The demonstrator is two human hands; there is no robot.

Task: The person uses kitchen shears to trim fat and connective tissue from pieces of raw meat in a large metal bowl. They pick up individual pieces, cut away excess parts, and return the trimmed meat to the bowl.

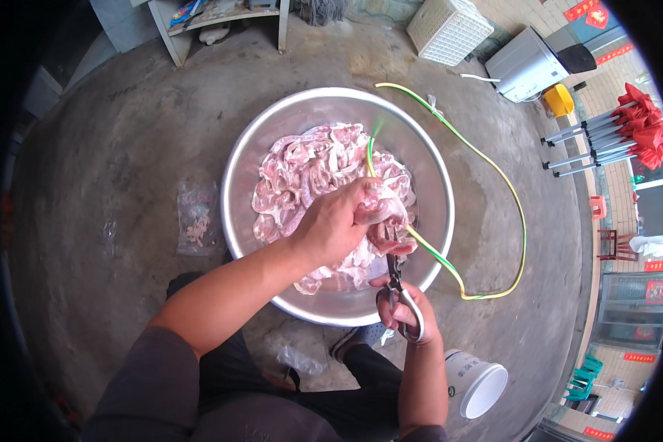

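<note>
A wide metal basin (431,158) on the concrete floor holds many pieces of raw pink and white meat (302,169). Above its right half, my left hand (339,221) is closed on a piece of raw meat (384,210), whose reddish lower end hangs down. My right hand (405,306), at the basin's near right rim, grips scissors (396,274) with pale handles and dark blades. The blade tips are up against the hanging end of the meat; whether they cut into it cannot be made out. A green and yellow hose (438,258) runs over the rim, passing behind the held piece.
Left of the basin lies a clear plastic bag (197,221) with small scraps. A white bucket (479,387) stands near my right forearm, and another clear bag (300,359) lies by my feet. Farther off are a white crate (449,31) and a shelf (225,11).
</note>
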